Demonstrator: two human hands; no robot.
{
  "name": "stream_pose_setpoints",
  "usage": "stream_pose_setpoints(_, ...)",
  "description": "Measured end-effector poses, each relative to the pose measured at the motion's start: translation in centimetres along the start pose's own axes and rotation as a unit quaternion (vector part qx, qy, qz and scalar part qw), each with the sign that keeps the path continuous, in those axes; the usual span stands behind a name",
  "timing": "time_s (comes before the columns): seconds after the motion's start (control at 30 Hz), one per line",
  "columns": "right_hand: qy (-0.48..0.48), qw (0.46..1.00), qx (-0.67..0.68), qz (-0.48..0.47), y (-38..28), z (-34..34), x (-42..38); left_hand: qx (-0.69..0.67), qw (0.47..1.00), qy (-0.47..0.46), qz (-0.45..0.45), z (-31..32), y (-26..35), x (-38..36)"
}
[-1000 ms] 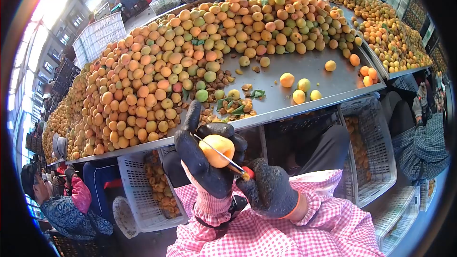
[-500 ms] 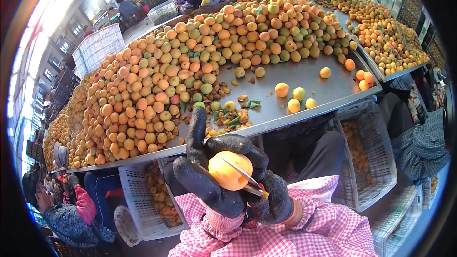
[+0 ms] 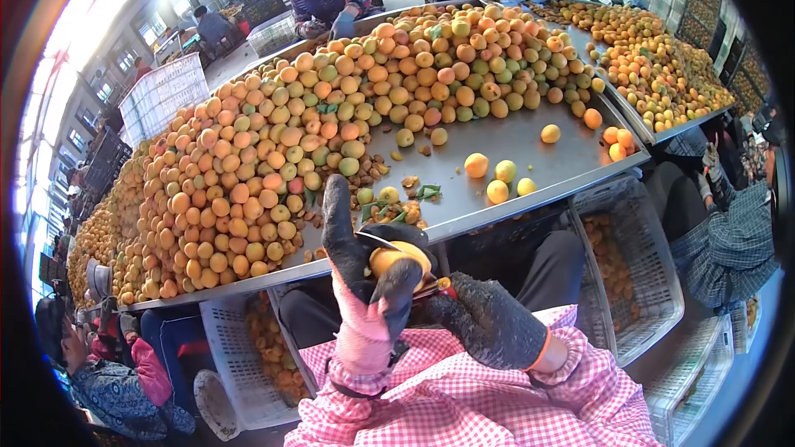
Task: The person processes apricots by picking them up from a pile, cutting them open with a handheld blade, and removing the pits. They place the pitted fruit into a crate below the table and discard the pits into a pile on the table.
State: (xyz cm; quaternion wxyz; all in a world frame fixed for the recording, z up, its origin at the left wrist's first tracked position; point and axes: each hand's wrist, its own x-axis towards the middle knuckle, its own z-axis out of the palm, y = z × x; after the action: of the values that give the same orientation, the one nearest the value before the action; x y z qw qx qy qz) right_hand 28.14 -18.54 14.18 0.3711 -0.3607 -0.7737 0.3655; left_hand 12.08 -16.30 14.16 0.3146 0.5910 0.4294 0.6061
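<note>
- Heap of fruit (image 3: pixel 248 157): round, smooth-looking, orange to green.
- Crate (image 3: pixel 228 343): slotted, stiff plastic.
- Left hand (image 3: pixel 354 263): black-gloved; thumb and fingers curled around one orange fruit (image 3: pixel 396 260), index finger extended. Fruit presumably light, soft, easily bruised, juice-slick once cut; best cradled by its sides.
- Knife (image 3: pixel 445 285): thin metal blade against the orange fruit.
- Right hand (image 3: pixel 493 323): rough-textured dark glove, fingers closed on the handle.
- Tabletop (image 3: pixel 571 159): flat, shiny metal.

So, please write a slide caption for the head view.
Gloved left hand holds a fruit, right hand a knife, beside a metal table heaped with more fruit.
</note>
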Motion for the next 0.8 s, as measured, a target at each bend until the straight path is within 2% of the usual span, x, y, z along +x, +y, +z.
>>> stream_pose_setpoints(0.03,0.012,0.999,0.016,0.028,0.1,0.2,-0.3,-0.183,0.98,-0.004,-0.084,-0.8,-0.6,-0.8)
stream_pose_setpoints(0.07,0.027,0.998,0.032,0.055,0.2,0.5,-0.6,-0.357,0.919,-0.011,-0.164,-1.0,-0.9,-1.0)
stream_pose_setpoints(0.1,0.059,0.994,0.084,0.041,0.7,1.1,-0.8,-0.43,0.884,-0.035,-0.18,-0.2,1.4,-0.1)
stream_pose_setpoints(0.13,0.061,0.994,0.084,0.039,0.9,2.1,-0.5,-0.471,0.855,-0.015,-0.216,-0.1,0.8,-0.9)
stream_pose_setpoints(0.2,0.178,0.956,0.235,0.014,1.0,4.0,0.1,-0.481,0.851,0.013,-0.209,1.0,-0.4,-2.4)
stream_pose_setpoints(0.23,0.142,0.952,0.263,0.064,1.2,4.1,-0.2,-0.439,0.87,0.018,-0.222,0.8,-0.3,-2.2)
stream_pose_setpoints(0.27,0.139,0.953,0.263,0.065,1.3,4.0,-0.3,-0.44,0.87,0.021,-0.222,0.4,-0.9,-2.0)
stream_pose_setpoints(0.33,0.076,0.977,0.191,0.061,1.4,3.6,-0.5,-0.286,0.949,0.008,-0.13,-1.0,-1.4,-1.1)
stream_pose_setpoints(0.37,0.026,0.982,0.167,0.08,0.9,2.3,-0.3,-0.262,0.949,-0.02,-0.175,-2.4,-0.3,-0.1)
stream_pose_setpoints(0.4,0.025,0.982,0.168,0.081,1.1,1.3,0.4,-0.227,0.951,-0.074,-0.196,-3.8,-0.5,1.0)
stream_pose_setpoints(0.47,-0.053,0.982,0.169,0.072,1.5,-0.2,2.0,-0.113,0.965,-0.161,-0.171,-5.2,-0.2,3.4)
stream_pose_setpoints(0.5,-0.031,0.983,0.181,0.012,2.8,0.2,2.7,-0.128,0.962,-0.146,-0.189,-4.9,-0.2,4.1)
stream_pose_setpoints(0.53,-0.032,0.983,0.18,0.011,2.8,0.1,3.4,-0.214,0.954,-0.104,-0.182,-4.4,-1.4,4.0)
stream_pose_setpoints(0.6,-0.022,1.0,0.001,0.01,2.4,0.3,5.4,-0.43,0.86,0.044,-0.271,-2.9,-4.4,3.4)
stream_pose_setpoints(0.63,0.031,0.996,-0.042,-0.07,3.7,1.6,6.1,-0.418,0.847,0.118,-0.307,-2.0,-5.0,3.4)
stream_pose_setpoints(0.67,0.034,0.996,-0.044,-0.076,4.2,2.2,6.5,-0.467,0.823,0.093,-0.31,-2.1,-5.0,3.7)
stream_pose_setpoints(0.73,-0.007,0.995,-0.071,0.075,4.2,3.2,8.2,-0.277,0.93,0.074,-0.231,-2.9,-5.1,4.3)
stream_pose_setpoints(0.77,0.046,0.998,-0.047,-0.007,5.9,4.2,9.0,-0.207,0.959,0.062,-0.183,-3.2,-4.9,4.5)
stream_pose_setpoints(0.8,0.04,0.998,-0.045,-0.007,6.0,4.0,10.1,-0.14,0.962,0.069,-0.224,-3.8,-4.4,5.6)
